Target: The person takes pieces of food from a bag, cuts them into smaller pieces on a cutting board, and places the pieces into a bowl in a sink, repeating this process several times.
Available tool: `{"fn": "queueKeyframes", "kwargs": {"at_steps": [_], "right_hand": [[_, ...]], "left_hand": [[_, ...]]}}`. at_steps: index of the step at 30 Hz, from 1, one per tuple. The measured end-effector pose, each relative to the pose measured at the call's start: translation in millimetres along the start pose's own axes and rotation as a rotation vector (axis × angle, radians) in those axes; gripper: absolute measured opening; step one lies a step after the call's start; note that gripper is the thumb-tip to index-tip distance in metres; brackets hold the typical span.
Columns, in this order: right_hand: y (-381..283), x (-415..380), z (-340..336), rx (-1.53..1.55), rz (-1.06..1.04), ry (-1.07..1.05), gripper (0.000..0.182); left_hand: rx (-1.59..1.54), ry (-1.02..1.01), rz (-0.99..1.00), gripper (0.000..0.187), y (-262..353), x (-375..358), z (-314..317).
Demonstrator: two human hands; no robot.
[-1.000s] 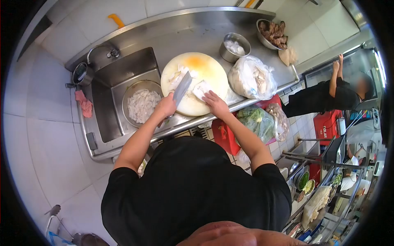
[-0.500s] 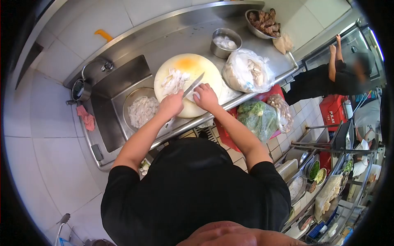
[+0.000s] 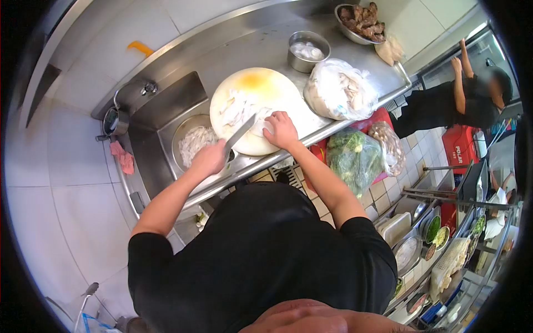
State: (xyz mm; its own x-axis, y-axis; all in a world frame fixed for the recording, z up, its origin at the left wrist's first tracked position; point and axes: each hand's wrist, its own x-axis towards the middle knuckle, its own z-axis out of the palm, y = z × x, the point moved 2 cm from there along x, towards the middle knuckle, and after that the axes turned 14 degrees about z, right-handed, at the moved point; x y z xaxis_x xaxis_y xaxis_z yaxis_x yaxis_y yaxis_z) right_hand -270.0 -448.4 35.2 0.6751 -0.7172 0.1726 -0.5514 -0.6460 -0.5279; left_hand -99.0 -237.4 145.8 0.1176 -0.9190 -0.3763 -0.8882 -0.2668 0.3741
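My left hand (image 3: 210, 158) grips the handle of a cleaver (image 3: 241, 132) whose blade points up and right over the near edge of a round pale cutting board (image 3: 266, 83). Fingers of my right hand (image 3: 281, 130) press down on a piece of white meat (image 3: 259, 123) lying on the board, right beside the blade tip. A pile of cut white strips (image 3: 235, 105) sits on the board's left part.
A steel bowl of white slices (image 3: 194, 141) stands in the sink (image 3: 161, 102). On the counter: a small steel bowl (image 3: 308, 51), a bag of white pieces (image 3: 340, 89), a bowl of brown meat (image 3: 361, 22). Bagged greens (image 3: 352, 158) hang below. Another person (image 3: 466, 100) stands at the right.
My left hand has drawn back toward me and to the left with the cleaver, so the blade now lies lower across the board's near edge. My right hand stays on the meat.
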Motion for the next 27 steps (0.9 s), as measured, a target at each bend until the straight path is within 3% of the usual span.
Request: {"fn": "queueKeyframes", "kwargs": {"at_steps": [5,9,14,17,20,23,27], "right_hand": [[-9.2,14.3,-5.5,-0.087,-0.015,-0.115,0.036],[-5.4,18.0,-1.5,-0.163,0.072,-0.183,0.038],[3.4,7.9,1.3,-0.087,0.042,-0.153,0.04],[10.4,-1.3,0.2,0.055,-0.067,-0.037,0.039],[0.6,-4.9,-10.7,-0.041,-0.052,-0.025,0.039],[-1.1,-0.3,-10.3,-0.178,0.07,-0.209,0.039],[6.0,-1.8,-7.2,-0.105,0.042,-0.159,0.037]], "left_hand": [[-0.039,0.095,0.027,0.038,50.3,98.7,2.1],[-0.085,0.034,0.007,0.041,46.1,90.7,15.4],[-0.118,-0.081,-0.1,0.038,-5.5,-34.0,45.1],[-0.081,-0.101,0.001,0.037,-0.3,-18.0,17.0],[-0.031,0.048,0.014,0.025,41.6,36.1,2.1],[-0.009,0.102,0.045,0.031,59.3,94.9,8.5],[-0.025,0.024,0.055,0.033,48.2,90.2,20.8]]}}
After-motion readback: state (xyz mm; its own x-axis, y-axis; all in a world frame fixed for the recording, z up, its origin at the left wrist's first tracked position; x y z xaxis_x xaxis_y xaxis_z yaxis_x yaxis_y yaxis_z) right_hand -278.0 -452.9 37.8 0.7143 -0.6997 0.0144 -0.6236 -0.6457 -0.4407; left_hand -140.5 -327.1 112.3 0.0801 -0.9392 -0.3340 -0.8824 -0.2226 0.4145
